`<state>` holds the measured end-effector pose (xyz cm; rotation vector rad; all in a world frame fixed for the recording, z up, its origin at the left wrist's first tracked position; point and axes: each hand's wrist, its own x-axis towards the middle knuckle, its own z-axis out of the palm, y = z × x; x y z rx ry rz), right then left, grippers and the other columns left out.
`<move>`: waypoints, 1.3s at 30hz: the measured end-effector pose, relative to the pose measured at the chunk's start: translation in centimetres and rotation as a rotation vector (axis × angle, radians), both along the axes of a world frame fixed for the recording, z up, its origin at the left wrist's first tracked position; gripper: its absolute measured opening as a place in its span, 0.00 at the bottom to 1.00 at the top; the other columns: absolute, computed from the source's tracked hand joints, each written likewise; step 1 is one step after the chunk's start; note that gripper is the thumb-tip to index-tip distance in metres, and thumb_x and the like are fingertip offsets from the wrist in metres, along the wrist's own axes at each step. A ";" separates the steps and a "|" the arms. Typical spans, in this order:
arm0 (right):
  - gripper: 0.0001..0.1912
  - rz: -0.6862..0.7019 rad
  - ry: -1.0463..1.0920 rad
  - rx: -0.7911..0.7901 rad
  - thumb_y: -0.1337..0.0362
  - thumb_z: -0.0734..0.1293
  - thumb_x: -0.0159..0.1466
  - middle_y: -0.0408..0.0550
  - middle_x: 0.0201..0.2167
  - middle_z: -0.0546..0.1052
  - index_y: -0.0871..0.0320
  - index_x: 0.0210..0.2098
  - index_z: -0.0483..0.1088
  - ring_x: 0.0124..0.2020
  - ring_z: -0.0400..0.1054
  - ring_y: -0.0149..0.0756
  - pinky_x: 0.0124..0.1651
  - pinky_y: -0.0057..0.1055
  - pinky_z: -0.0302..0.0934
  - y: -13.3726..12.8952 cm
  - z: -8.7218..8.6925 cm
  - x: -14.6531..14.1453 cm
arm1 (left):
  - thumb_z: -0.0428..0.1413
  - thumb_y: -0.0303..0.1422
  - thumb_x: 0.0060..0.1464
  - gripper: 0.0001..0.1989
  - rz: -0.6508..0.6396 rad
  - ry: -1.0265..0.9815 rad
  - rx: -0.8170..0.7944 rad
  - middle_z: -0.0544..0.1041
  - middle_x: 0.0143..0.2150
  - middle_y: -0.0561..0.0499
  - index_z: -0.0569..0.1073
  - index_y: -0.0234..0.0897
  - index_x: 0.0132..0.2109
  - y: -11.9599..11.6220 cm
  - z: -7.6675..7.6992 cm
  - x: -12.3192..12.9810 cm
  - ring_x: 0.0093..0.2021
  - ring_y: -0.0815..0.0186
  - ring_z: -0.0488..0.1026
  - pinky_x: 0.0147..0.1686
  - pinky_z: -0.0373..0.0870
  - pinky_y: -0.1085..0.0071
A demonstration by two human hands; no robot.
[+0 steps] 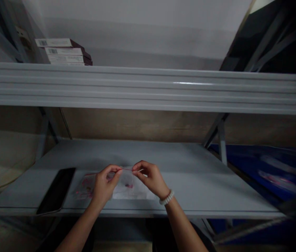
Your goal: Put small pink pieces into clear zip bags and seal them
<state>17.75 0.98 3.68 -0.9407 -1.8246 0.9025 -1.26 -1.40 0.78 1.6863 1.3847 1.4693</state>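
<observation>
My left hand point(105, 182) and my right hand point(151, 176) face each other above the lower shelf. Thumb and fingertips of each are closed in a pinch on a clear plastic bag point(123, 179), along its top edge, where a thin red line stretches between them. A small dark reddish item point(129, 185) shows in or behind the bag; its kind is too blurred to make out. Under the bag lies something white and flat point(134, 194). Left of my left hand, another clear bag point(86, 187) with red bits in it rests on the shelf, partly covered by that hand.
The grey lower shelf point(189, 189) carries a black tablet-like slab point(57, 190) at its left. A thick upper shelf edge point(148, 89) crosses above, with stacked boxes point(65, 51) on it. Metal braces point(221, 140) stand at the sides. Blue material point(263, 175) lies at right.
</observation>
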 end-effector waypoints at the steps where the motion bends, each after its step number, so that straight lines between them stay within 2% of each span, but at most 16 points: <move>1: 0.05 -0.001 0.036 -0.013 0.63 0.67 0.58 0.47 0.31 0.76 0.59 0.32 0.71 0.33 0.70 0.31 0.34 0.25 0.64 0.0 -0.1 -0.2 | 0.54 0.38 0.54 0.08 0.014 0.016 0.006 0.76 0.33 0.52 0.73 0.39 0.35 0.0 0.0 -0.1 0.37 0.65 0.74 0.40 0.69 0.70; 4: 0.08 -0.045 0.145 -0.030 0.64 0.68 0.57 0.45 0.28 0.74 0.59 0.36 0.70 0.29 0.69 0.30 0.32 0.25 0.62 0.1 -0.4 -0.8 | 0.52 0.36 0.55 0.07 0.029 0.101 0.011 0.76 0.33 0.52 0.72 0.39 0.35 0.0 0.0 -0.4 0.37 0.65 0.73 0.41 0.68 0.70; 7: 0.10 -0.043 0.155 -0.014 0.65 0.68 0.57 0.42 0.24 0.72 0.59 0.38 0.69 0.25 0.66 0.28 0.28 0.24 0.58 0.2 -0.5 -1.4 | 0.51 0.33 0.54 0.05 0.080 0.242 0.015 0.75 0.33 0.53 0.71 0.39 0.34 0.0 0.1 -0.7 0.36 0.64 0.72 0.39 0.67 0.69; 12: 0.08 -0.058 0.195 0.025 0.67 0.68 0.55 0.40 0.23 0.70 0.58 0.33 0.64 0.24 0.61 0.27 0.28 0.23 0.54 0.1 -0.5 -2.3 | 0.51 0.30 0.50 0.04 0.125 0.290 -0.009 0.73 0.28 0.54 0.69 0.39 0.29 0.1 0.5 -1.6 0.31 0.65 0.72 0.33 0.66 0.70; 15: 0.08 -0.079 0.229 0.021 0.67 0.68 0.54 0.39 0.22 0.69 0.58 0.29 0.62 0.23 0.59 0.26 0.27 0.24 0.53 0.0 -0.5 -2.8 | 0.50 0.32 0.52 0.05 0.043 0.235 0.009 0.73 0.29 0.53 0.68 0.39 0.30 -0.1 1.1 -2.1 0.33 0.65 0.71 0.35 0.66 0.69; 18: 0.08 -0.095 0.201 0.012 0.68 0.68 0.54 0.40 0.22 0.70 0.58 0.29 0.63 0.23 0.59 0.27 0.27 0.24 0.52 -0.3 -0.4 -3.2 | 0.50 0.33 0.53 0.08 -0.059 0.165 0.090 0.74 0.38 0.49 0.68 0.37 0.40 -0.5 1.8 -2.3 0.40 0.63 0.71 0.42 0.66 0.68; 20: 0.07 -0.097 0.166 0.013 0.68 0.68 0.54 0.41 0.22 0.70 0.58 0.29 0.63 0.22 0.59 0.27 0.26 0.24 0.52 -0.6 -0.4 -3.5 | 0.52 0.31 0.52 0.11 -0.083 0.191 0.153 0.73 0.41 0.48 0.68 0.37 0.44 -0.8 2.0 -2.1 0.44 0.63 0.70 0.45 0.65 0.67; 24: 0.06 -0.076 0.109 0.039 0.69 0.67 0.54 0.40 0.22 0.69 0.58 0.26 0.64 0.22 0.58 0.27 0.26 0.23 0.51 -1.2 -0.3 -4.4 | 0.52 0.30 0.54 0.04 -0.085 0.340 0.187 0.73 0.33 0.50 0.71 0.37 0.35 -1.4 2.2 -1.6 0.38 0.64 0.69 0.40 0.64 0.68; 28: 0.04 -0.054 0.063 0.090 0.69 0.66 0.55 0.40 0.22 0.67 0.59 0.26 0.64 0.23 0.57 0.27 0.27 0.24 0.50 -1.7 -0.2 -5.0 | 0.52 0.27 0.53 0.07 0.027 0.410 0.211 0.71 0.27 0.52 0.70 0.36 0.28 -1.5 2.1 -1.3 0.34 0.64 0.67 0.37 0.61 0.69; 30: 0.04 -0.048 0.069 0.120 0.70 0.64 0.56 0.40 0.22 0.67 0.59 0.25 0.64 0.24 0.57 0.27 0.28 0.24 0.50 -1.8 0.0 -5.2 | 0.53 0.26 0.52 0.07 0.066 0.386 0.208 0.71 0.26 0.53 0.70 0.37 0.27 -1.4 2.2 -1.4 0.33 0.65 0.67 0.36 0.61 0.69; 35: 0.06 -0.056 0.136 0.118 0.71 0.64 0.56 0.38 0.21 0.63 0.59 0.25 0.62 0.24 0.55 0.27 0.28 0.24 0.49 -1.5 0.3 -5.0 | 0.56 0.26 0.48 0.06 0.053 0.223 0.130 0.73 0.25 0.54 0.73 0.37 0.26 -0.9 2.5 -2.2 0.30 0.67 0.69 0.34 0.63 0.73; 37: 0.05 -0.039 0.160 0.107 0.70 0.64 0.56 0.39 0.21 0.63 0.59 0.25 0.62 0.25 0.56 0.27 0.29 0.24 0.50 -1.3 0.4 -5.1 | 0.56 0.25 0.47 0.07 0.074 0.188 0.108 0.74 0.24 0.54 0.74 0.37 0.24 -0.8 2.6 -2.7 0.30 0.68 0.70 0.34 0.63 0.73; 39: 0.05 -0.031 0.207 0.110 0.68 0.64 0.57 0.40 0.23 0.65 0.59 0.26 0.64 0.26 0.58 0.28 0.30 0.24 0.52 -1.2 0.4 -5.4 | 0.58 0.28 0.47 0.04 0.055 0.111 0.049 0.76 0.27 0.53 0.76 0.37 0.26 -0.7 2.6 -3.2 0.31 0.67 0.72 0.35 0.65 0.73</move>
